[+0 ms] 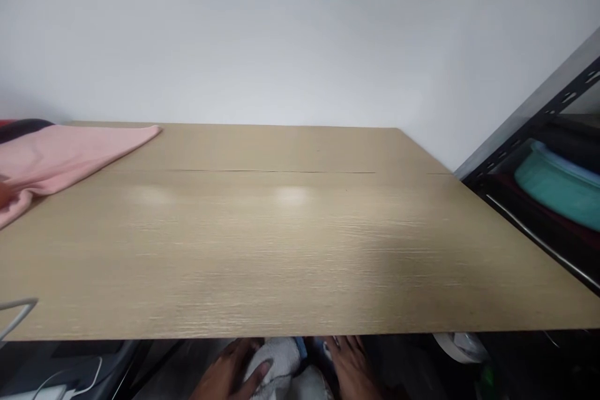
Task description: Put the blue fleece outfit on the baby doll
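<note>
Both my hands are low, below the near edge of the wooden table (290,250). My left hand (232,370) is closed around a grey-white cloth (276,365), with the thumb lying over it. My right hand (352,367) rests beside the same bundle of cloth with its fingers stretched out, touching the right side of the bundle. Part of each hand is cut off by the bottom of the picture.
A pink cloth (56,156) lies at the table's far left. A wire hanger tip (16,312) shows at the near left edge. A black metal shelf (539,200) on the right holds a teal basin (557,184). A white partition (281,56) stands behind the table.
</note>
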Tool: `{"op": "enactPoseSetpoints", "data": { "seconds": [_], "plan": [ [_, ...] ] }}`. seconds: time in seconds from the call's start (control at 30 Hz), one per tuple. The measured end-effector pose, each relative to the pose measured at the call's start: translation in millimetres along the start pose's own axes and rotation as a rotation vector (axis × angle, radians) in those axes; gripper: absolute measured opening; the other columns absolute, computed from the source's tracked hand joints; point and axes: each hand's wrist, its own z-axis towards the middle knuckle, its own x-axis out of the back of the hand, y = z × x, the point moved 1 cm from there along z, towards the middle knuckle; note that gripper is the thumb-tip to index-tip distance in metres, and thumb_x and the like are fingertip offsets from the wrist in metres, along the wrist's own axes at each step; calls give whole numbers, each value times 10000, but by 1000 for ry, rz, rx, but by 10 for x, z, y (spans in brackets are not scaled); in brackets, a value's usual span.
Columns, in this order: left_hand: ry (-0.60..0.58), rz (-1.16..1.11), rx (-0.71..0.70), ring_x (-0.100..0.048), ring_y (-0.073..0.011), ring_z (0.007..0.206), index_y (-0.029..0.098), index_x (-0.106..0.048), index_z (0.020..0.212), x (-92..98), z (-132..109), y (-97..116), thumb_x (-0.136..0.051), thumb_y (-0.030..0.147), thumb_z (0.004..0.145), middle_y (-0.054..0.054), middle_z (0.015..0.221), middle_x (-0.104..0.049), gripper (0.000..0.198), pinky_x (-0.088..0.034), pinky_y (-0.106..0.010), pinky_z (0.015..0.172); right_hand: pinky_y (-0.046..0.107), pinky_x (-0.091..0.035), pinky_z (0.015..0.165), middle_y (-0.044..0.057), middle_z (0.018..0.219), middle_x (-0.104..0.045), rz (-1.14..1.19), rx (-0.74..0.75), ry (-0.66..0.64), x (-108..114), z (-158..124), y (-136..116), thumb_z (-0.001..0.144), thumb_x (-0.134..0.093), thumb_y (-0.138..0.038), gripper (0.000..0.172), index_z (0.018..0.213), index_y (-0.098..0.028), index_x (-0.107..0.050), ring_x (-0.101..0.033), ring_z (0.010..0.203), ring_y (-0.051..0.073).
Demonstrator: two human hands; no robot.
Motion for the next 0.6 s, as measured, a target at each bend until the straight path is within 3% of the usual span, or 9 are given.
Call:
{"op": "enactPoseSetpoints", "data": {
  "seconds": [0.13,0.23,0.33,0.47,0.6],
  "plan": [
    [-4,-5,11,-708,-347,1390,254,-761,1363,19,-25,82,-606,576,1048,-113,1452,-779,477,-544,-417,1202,623,-360,1356,138,1681,-618,-60,-86,-64,223,-199,13,833,-672,-196,794,1624,-266,-641,-510,1594,461],
    [-36,14,16,-697,-335,1405,249,-739,1399,25,-39,119,-594,549,1059,-113,1467,-768,476,-528,-419,1214,565,-399,1335,115,1594,-699,-21,-101,-129,367,-253,-150,844,-613,-146,707,1534,-269,-708,-548,1566,414],
    [-40,25,32,-691,-336,1414,255,-720,1438,34,-51,132,-592,560,1060,-114,1487,-757,502,-525,-419,1216,471,-428,1307,60,1536,-737,101,-6,-113,434,-206,-357,858,-523,-76,662,1434,-312,-748,-579,1532,326],
    [-42,25,31,-685,-340,1417,235,-706,1471,49,-74,193,-580,575,1076,-134,1505,-745,536,-506,-440,1238,426,-385,1337,31,1601,-698,83,176,-134,252,47,-464,939,-481,-34,657,1463,-338,-735,-599,1521,269],
    [-26,5,32,-661,-366,1451,246,-712,1474,101,-108,244,-566,663,1076,-136,1540,-725,595,-489,-481,1264,459,-405,1343,90,1479,-775,-45,346,-217,63,204,-443,991,-617,-82,393,1259,-261,-843,-648,1480,320]
  ]
}}
